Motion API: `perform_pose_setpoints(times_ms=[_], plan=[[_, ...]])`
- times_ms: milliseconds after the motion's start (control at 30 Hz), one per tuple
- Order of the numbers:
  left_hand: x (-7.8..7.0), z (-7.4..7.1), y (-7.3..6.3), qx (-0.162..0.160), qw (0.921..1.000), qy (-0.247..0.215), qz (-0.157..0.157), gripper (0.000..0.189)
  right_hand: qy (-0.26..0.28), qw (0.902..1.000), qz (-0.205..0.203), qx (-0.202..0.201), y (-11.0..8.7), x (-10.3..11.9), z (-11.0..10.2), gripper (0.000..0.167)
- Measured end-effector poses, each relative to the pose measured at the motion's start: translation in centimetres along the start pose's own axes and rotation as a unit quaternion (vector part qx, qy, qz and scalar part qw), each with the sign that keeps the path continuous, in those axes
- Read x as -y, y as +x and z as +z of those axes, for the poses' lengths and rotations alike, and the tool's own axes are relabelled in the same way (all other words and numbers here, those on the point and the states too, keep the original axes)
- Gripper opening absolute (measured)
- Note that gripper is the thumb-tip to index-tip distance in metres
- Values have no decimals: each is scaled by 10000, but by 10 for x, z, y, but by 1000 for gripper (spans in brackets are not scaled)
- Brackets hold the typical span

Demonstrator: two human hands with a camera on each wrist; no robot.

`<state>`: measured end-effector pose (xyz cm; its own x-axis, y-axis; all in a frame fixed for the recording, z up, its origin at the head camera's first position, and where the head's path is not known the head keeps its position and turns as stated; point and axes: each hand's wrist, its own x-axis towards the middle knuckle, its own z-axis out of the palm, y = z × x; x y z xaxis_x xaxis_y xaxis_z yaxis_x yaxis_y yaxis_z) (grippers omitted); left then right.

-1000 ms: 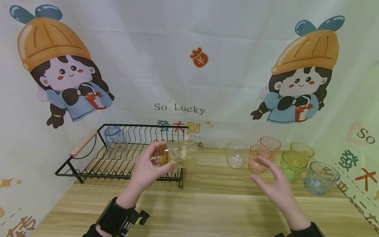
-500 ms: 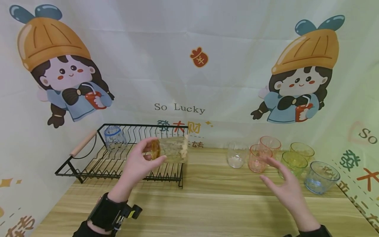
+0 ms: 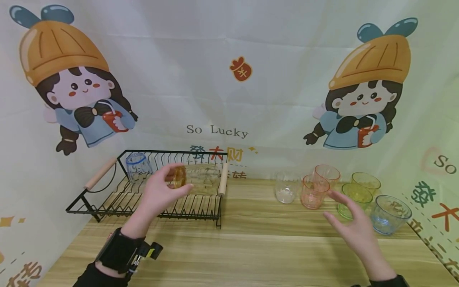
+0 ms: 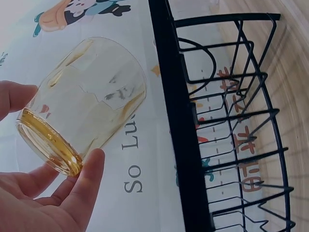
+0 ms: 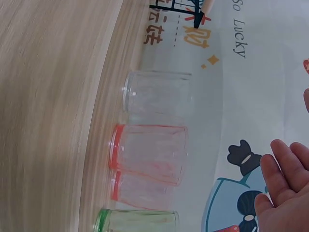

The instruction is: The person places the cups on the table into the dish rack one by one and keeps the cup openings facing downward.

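My left hand grips a yellow-tinted drinking glass around its thick amber base. The glass lies on its side in the air over the right part of a black wire dish rack, mouth facing right. In the left wrist view, thumb and fingers pinch the glass near its base, apart from the rack's black bar. My right hand holds nothing; thumb and fingers are spread in front of a green glass. A blue-rimmed glass sits in the rack's back left corner.
Right of the rack stand a clear glass, two red-rimmed glasses, a yellow-rimmed glass and a blue glass, all upright. Wooden handles flank the rack. A printed cloth hangs behind the wooden table.
My left hand has carried the yellow glass leftward and slightly up, over the rack. The right hand has drifted right and a little down, with its fingers still spread.
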<state>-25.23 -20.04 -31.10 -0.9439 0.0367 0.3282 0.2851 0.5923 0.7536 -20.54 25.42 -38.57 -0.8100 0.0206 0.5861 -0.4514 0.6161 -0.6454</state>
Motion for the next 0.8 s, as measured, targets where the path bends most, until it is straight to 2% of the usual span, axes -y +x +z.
perform_pose_setpoints(times_ms=[200,467,800], plan=[[2,-12,3,63,9996,258,-96,67,67,10000,2,-38,1,-6,-5,60],[3,-25,8,129,9984,518,-184,72,-224,9997,96,-68,-2,-11,-9,60],[5,-35,18,163,9974,695,-94,73,-238,9995,193,6,-2,-19,-14,58]])
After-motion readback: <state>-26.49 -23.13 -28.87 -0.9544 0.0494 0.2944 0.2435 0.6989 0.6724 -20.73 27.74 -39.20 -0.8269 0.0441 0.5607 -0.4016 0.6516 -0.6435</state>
